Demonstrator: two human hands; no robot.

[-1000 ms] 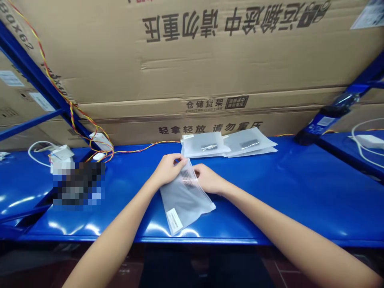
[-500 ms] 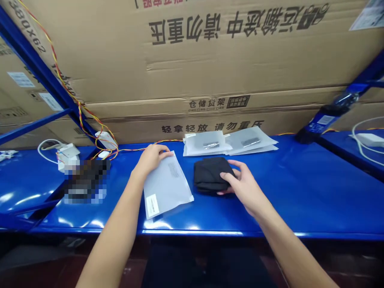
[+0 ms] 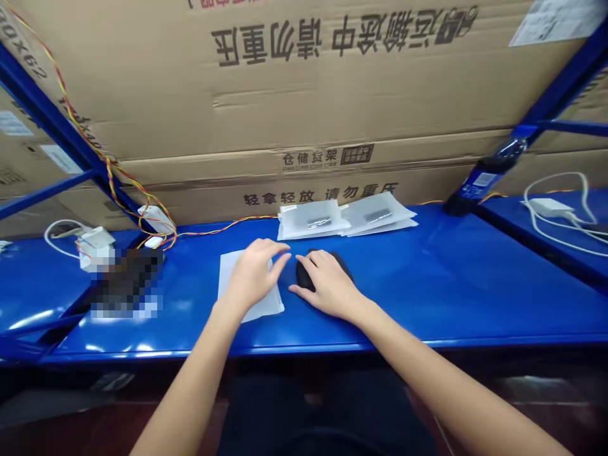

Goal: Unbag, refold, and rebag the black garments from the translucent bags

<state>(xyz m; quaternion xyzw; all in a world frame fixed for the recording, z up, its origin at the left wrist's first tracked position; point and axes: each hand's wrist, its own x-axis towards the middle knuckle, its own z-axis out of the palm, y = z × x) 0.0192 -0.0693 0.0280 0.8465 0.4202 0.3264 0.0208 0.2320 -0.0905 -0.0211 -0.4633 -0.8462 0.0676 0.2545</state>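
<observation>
My left hand [image 3: 254,277] lies on a frosted plastic bag [image 3: 231,278], covering most of it. Only the bag's left part and lower corner show. My right hand [image 3: 327,286] rests over a black folded fabric bundle [image 3: 308,277], which is mostly hidden beneath it. The fingertips of my two hands are close together, a short gap apart. Beyond them, at the bench's back edge, lie two stacks of sealed frosted bags [image 3: 308,221] with dark items inside, out of reach of my fingers.
The blue metal shelf [image 3: 427,304] carries everything, with large cardboard cartons behind it and blue uprights at both sides. Red-and-yellow wires run along the back to white adapters at the left. A pixelated patch [image 3: 128,283] hides something there. White cables and an adapter [image 3: 548,207] lie at right.
My right hand has moved from the bundle's side to on top of it. My left hand has moved from the bag's top edge onto its middle. The bag and bundle sit closer together.
</observation>
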